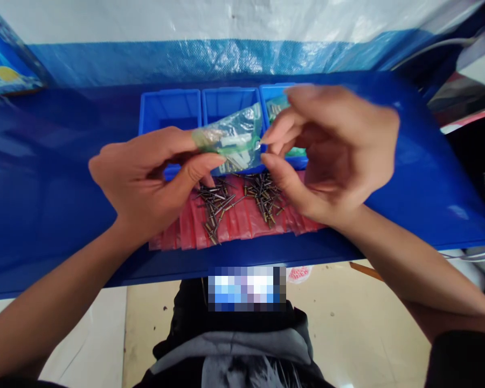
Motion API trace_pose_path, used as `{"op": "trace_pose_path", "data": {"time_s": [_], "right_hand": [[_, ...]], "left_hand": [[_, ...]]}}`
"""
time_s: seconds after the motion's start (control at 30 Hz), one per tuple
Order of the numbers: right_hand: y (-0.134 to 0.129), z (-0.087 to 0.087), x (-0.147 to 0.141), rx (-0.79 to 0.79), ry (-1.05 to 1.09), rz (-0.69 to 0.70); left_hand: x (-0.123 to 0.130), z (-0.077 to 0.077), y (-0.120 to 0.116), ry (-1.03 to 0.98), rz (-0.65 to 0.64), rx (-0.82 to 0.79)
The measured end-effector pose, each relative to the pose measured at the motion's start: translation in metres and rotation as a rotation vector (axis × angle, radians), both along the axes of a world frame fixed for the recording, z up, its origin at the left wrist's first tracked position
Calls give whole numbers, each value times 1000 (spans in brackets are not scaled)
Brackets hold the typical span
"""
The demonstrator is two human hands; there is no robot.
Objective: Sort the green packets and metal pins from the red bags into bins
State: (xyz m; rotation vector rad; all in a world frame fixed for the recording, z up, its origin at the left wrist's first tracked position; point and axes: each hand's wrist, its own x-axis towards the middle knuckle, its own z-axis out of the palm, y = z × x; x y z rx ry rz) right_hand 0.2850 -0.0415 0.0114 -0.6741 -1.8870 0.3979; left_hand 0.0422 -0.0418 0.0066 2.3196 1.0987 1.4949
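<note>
A small clear plastic bag (236,137) with a green band and metal pieces inside is held up in front of the blue bins. My left hand (149,178) pinches its left end between thumb and fingers. At the bag's right edge is my right hand (331,151), slightly blurred, its thumb and fingertips close together; whether they grip the bag is unclear. Below, two piles of metal rivets, a left pile (216,207) and a right pile (264,196), lie on red plastic bags (240,221) spread in a row.
Three blue bins stand side by side: left bin (170,108), middle bin (230,102) and right bin (272,91), the last with green-banded bags inside. They sit on a blue table (84,118). A picture box (12,59) is at the upper left.
</note>
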Motion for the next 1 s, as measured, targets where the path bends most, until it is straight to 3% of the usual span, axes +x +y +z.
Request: {"op": "trace_pose_path", "data": {"time_s": [0.07,0.17,0.3,0.37,0.5,0.57,0.67,0.73,0.83,0.9,1.0], "right_hand": [[1,3,2,57,-97,-57],[0,4,6,46,-88,-90],[4,5,13,245,-186,-129],[18,2,20,268,-92,-211],[71,-15,55,111,215,-355],[102,-27,82,-2,185,-327],[130,-42,115,-128,-41,-360],[130,-43,123,-127,-102,-398],[109,-29,112,-65,-202,-480],[93,-18,100,-29,-419,-547],[80,-9,90,-39,-574,-527]], "left_hand": [[4,2,-3,-162,-84,-177],[8,3,-5,-264,-261,-243],[9,2,-5,-257,-259,-282],[9,1,-4,-279,-249,-261],[8,-4,1,-295,-147,-195],[6,-6,4,-285,-94,-157],[4,-8,5,-265,-75,-115],[4,-7,4,-239,-62,-87],[3,-5,1,-162,-4,-54],[3,-4,-1,-103,36,-73],[2,-4,-1,-72,43,-78]]}}
